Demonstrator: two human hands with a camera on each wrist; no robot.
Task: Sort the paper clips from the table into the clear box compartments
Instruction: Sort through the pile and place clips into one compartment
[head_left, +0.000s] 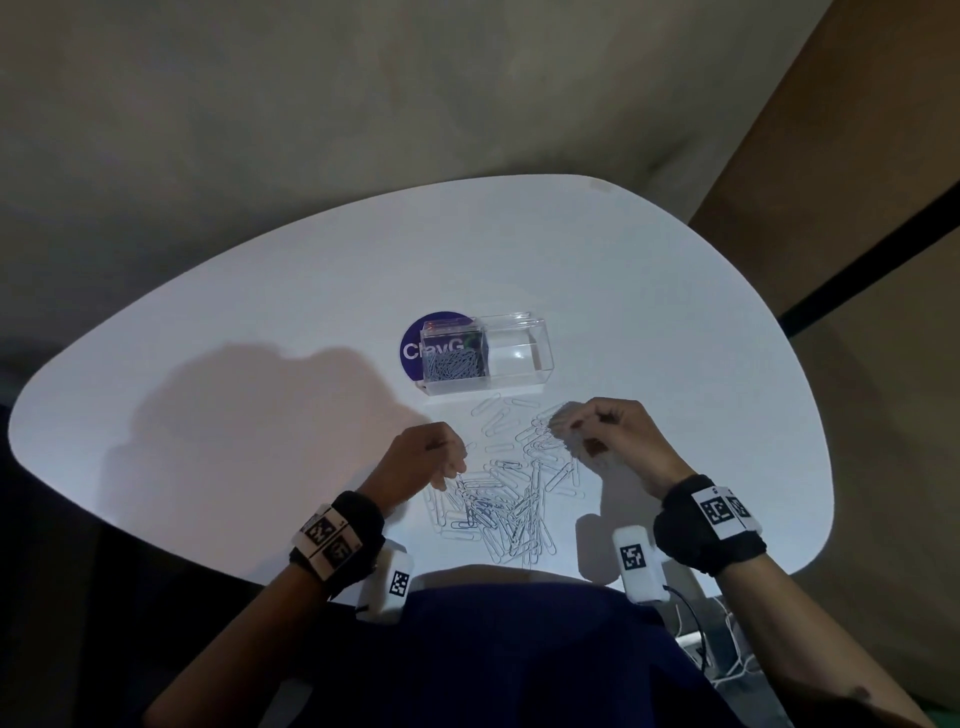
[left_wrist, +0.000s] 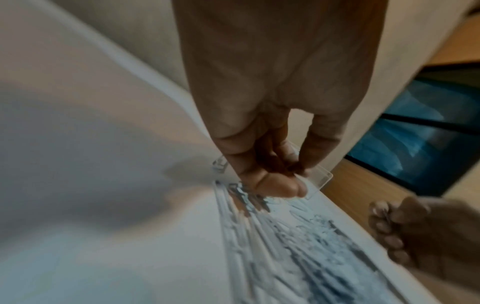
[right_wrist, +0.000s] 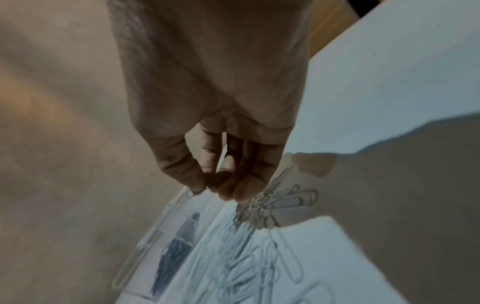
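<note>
Head view: on the white bench (head_left: 208, 322), loose paper clips (head_left: 504, 499) lie between both hands, near the clear box (head_left: 519, 358). Right hand (head_left: 608, 436) grips a bunch of clips (right_wrist: 272, 201); left hand (head_left: 426, 457), fingers (left_wrist: 275, 185) curled, pinches into the pile's edge.

Silver paper clips (head_left: 506, 499) heaped before clear box (head_left: 485, 358)

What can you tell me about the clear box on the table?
The clear box is a see-through plastic rectangle, upright and open-topped, with two compartments. Its left one holds a heap of grey clips; the right looks empty. It stands on the white table, partly over a purple round sticker, beyond the loose clips. Neither hand touches it.
</note>
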